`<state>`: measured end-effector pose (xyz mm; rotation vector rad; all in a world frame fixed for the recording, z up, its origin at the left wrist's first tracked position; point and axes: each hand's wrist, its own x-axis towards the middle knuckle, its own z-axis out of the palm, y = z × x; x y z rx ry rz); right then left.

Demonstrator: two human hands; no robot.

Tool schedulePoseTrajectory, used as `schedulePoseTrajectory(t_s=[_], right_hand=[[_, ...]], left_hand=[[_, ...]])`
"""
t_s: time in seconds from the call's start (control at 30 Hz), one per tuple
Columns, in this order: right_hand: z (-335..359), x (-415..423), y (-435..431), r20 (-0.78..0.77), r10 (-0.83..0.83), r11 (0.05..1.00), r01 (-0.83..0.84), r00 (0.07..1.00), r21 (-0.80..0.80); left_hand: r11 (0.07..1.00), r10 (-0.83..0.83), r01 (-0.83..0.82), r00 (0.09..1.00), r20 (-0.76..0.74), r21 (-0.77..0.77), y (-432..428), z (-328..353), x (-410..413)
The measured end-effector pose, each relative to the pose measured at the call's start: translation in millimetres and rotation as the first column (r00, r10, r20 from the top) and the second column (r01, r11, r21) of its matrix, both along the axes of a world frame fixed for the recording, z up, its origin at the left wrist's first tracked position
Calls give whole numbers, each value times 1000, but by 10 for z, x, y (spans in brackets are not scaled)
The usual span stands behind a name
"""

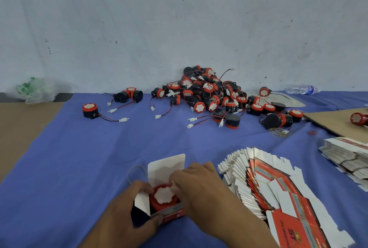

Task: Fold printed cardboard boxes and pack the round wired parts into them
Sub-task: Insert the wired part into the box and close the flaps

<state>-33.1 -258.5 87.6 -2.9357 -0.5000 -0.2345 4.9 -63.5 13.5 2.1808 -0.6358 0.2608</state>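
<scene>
1. At the bottom centre of the frame, the left hand is curled round the near-left corner of a small printed box. Its thumb lies across the front, steadying the box on the blue cloth.
2. A round part sits in the box's open mouth with its red rim and white top facing up. It looks to be nearly seated, though its top is still about level with the opening. I can't see its wire; it may be tucked underneath.
3. The right hand reaches in from the right, fingers bent down onto the far edge of the part. From here I can't tell whether they pinch it or only press on it.
4. The lid flap stands open behind the part, and a side flap on the left also sticks out. This box has yet to be closed.
5. I see no finished, closed box anywhere.
6. A large pile of parts lies against the wall at upper centre, with strays to either side.
7. A fanned stack of flat boxes fills the lower right, and a second stack sits at the right edge. I'd say most of the job is still ahead.
8. A rubber band lies just left of the box.
</scene>
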Motion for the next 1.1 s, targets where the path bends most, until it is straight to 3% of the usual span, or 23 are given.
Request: schedulePoseTrajectory(t_s=[0.13, 0.27, 0.47, 0.53, 0.6, 0.77, 0.97, 1.1], right_hand=[[-42, 29, -1, 15, -111, 993, 111, 994, -38], [-67, 45, 54, 129, -130, 986, 142, 983, -83], [-172, 76, -22, -56, -138, 989, 135, 989, -63], [-221, 85, -48, -113, -171, 985, 171, 979, -14], [-266, 89, -80, -168, -274, 940, 301, 947, 160], [-392, 117, -137, -348, -311, 691, 462, 884, 556], [-497, 180, -49, -286, -354, 617, 452, 891, 644], [-549, 192, -28, -184, -376, 602, 391, 908, 696]], left_hand=[[1000, -19, 20, 999, -31, 7, 9, 20, 1], [1000, -30, 30, 1000, -5, -4, 7, 30, 13], [999, -18, 16, 998, 65, 34, 25, -4, 28], [998, -31, 25, 994, 102, 56, 0, 38, 15], [995, -57, 45, 989, 136, 87, -19, 40, -8], [986, -115, 122, 991, 62, -116, -44, -84, -28], [944, -64, 60, 998, -2, -325, -67, -100, -22], [980, 19, -13, 999, 27, -200, -59, -85, -1]])
